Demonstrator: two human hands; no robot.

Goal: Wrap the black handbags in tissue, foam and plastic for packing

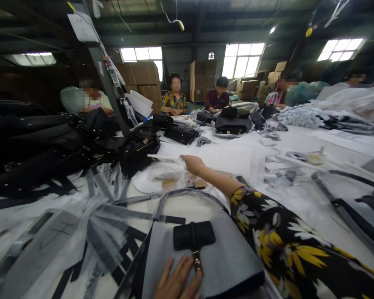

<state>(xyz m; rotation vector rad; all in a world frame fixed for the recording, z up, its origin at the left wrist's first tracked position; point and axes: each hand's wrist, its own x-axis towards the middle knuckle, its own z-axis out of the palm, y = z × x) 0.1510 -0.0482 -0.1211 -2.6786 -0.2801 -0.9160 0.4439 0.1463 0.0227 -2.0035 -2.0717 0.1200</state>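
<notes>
My left hand (176,280) lies flat with fingers spread on a grey handbag (224,257), beside the gold clasp (197,261) that hangs from its black flap (193,235). My right hand (192,164), on an arm in a flowered sleeve (286,241), reaches forward across the table. Its fingers close on a thin white sheet (165,158) above a heap of clear plastic bags (162,174).
Black handbags (134,151) and loose straps (106,216) pile up at the left. More black bags (233,122) sit mid-table. Several people sit at the far edge of the white table (230,153). A slanted metal post (107,79) rises at the left. Wrapped bags (345,195) lie at the right.
</notes>
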